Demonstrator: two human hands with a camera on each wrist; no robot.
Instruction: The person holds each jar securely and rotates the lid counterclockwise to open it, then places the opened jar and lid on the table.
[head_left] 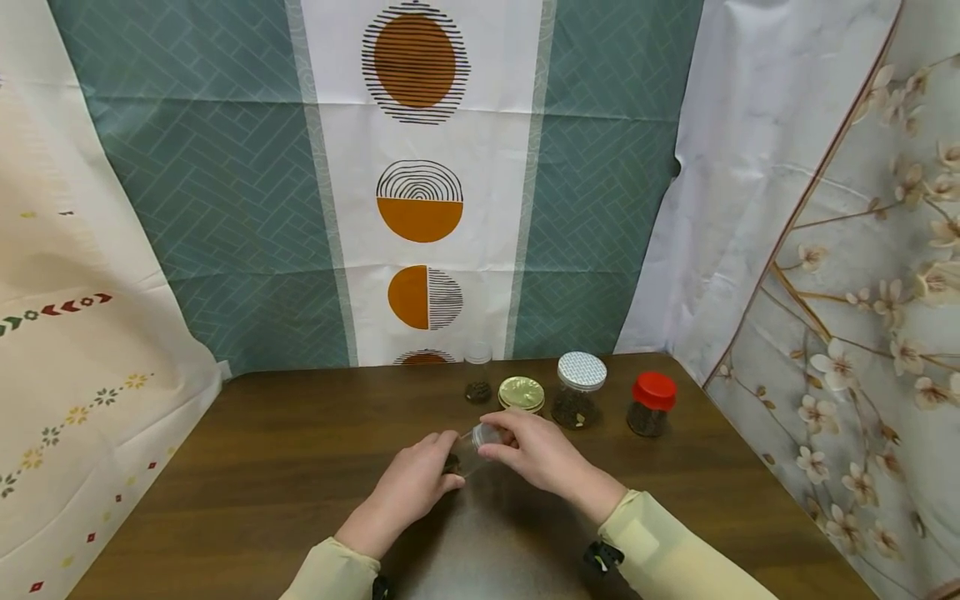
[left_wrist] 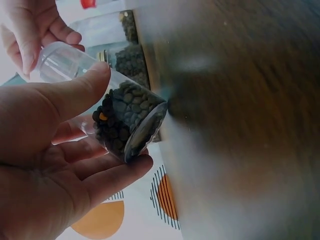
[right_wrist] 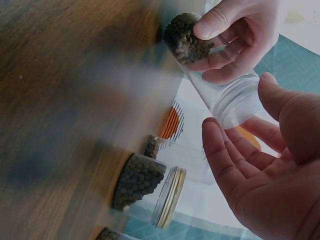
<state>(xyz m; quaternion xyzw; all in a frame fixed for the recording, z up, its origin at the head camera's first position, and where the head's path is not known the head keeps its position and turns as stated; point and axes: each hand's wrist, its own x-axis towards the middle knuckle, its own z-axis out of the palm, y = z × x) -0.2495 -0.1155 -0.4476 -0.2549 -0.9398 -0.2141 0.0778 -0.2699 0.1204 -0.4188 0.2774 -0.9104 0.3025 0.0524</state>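
Note:
A clear jar (head_left: 468, 457) with dark pellets at its bottom is held tilted just over the table. Around its lower body, my left hand (head_left: 412, 479) grips it with thumb and fingers; in the left wrist view, one orange bit shows among the pellets (left_wrist: 120, 112). My right hand (head_left: 543, 454) has its thumb and fingertips at the clear lid (right_wrist: 239, 102), on opposite sides of it. The lid sits on the jar's mouth. Beyond the hands stands a gold-lidded jar (head_left: 521, 393) of dark pellets.
Along the table's back stand a slim clear jar (head_left: 477, 375), a jar with a white patterned lid (head_left: 580, 390) and a red-lidded jar (head_left: 651, 404), each with dark contents. Patterned cloths (head_left: 225, 183) hang behind the wooden table (head_left: 300, 433) and at both sides.

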